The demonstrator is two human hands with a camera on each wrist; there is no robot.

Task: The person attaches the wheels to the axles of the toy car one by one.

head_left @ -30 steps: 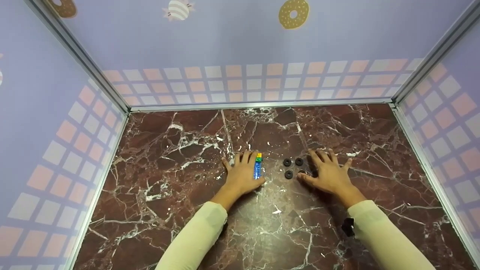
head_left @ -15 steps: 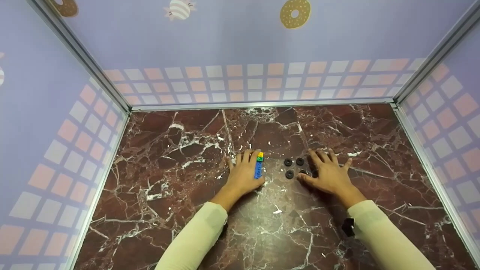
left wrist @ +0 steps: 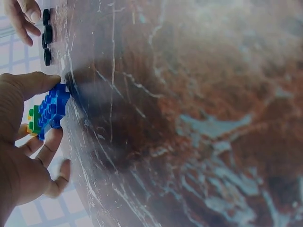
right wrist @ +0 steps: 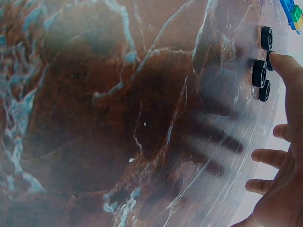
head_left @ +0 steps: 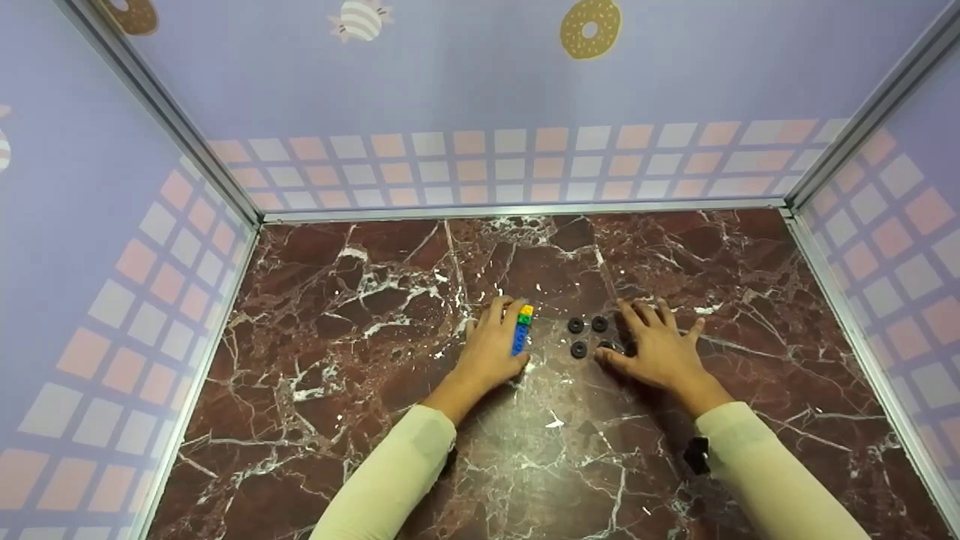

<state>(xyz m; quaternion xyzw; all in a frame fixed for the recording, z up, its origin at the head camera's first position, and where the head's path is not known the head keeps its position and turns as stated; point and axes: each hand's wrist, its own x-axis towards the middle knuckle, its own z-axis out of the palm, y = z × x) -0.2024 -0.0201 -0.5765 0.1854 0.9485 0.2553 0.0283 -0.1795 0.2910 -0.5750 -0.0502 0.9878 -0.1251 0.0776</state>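
My left hand (head_left: pixel 491 349) grips a joined row of toy building bricks (left wrist: pixel 53 104) between thumb and fingers. The long part is a blue brick (head_left: pixel 519 341); at its far end sit a green brick (head_left: pixel 524 319) and a yellow brick (head_left: pixel 528 309). In the left wrist view the thumb lies along one side of the blue piece and fingers along the other. My right hand (head_left: pixel 660 351) is spread beside several small black toy wheels (head_left: pixel 575 325). Its thumb tip overlaps the nearest black wheel (right wrist: pixel 270 60), partly hiding it; the other fingers are extended.
A dark red marble-patterned tabletop (head_left: pixel 360 435) lies under both hands. Purple panels with a checkered band (head_left: pixel 469 166) enclose it at the back and both sides, with a metal strip (head_left: pixel 420 215) along the back edge.
My left hand's fingers have drawn in from a spread pose around the bricks, which have shifted slightly to the right. The right hand and the wheels have stayed put.
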